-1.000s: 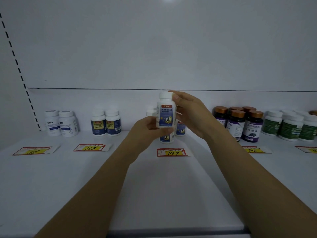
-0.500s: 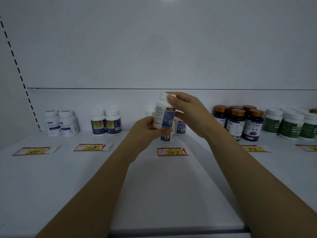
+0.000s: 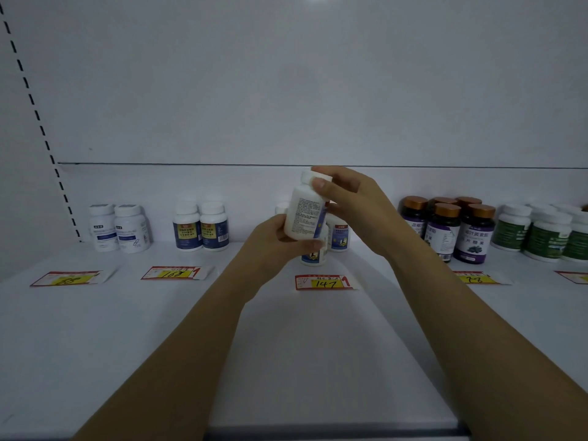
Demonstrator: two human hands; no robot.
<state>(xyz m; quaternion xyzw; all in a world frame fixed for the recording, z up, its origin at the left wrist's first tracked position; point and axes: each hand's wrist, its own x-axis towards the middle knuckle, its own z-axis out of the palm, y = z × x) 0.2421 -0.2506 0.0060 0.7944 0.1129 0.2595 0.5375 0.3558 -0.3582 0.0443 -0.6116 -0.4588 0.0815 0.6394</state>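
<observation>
A white pill bottle (image 3: 302,214) with a white cap is held up above the shelf, tilted slightly, its small-print side facing me. My left hand (image 3: 273,240) grips its base from below, thumb across the front. My right hand (image 3: 353,202) holds the cap and upper body, fingers curled round the top. Behind it stand matching white bottles with blue labels (image 3: 339,235), partly hidden by the hands.
The white shelf (image 3: 286,345) carries price tags, one reading 147 (image 3: 323,282). Left stand two white bottles (image 3: 119,227) and two blue-labelled bottles (image 3: 201,229). Right stand dark bottles with bronze caps (image 3: 458,230) and green-labelled white bottles (image 3: 541,235).
The bottle has been turned in my hands: the blue front label has swung to the right and the printed back panel now faces me. It also tilted a little.
</observation>
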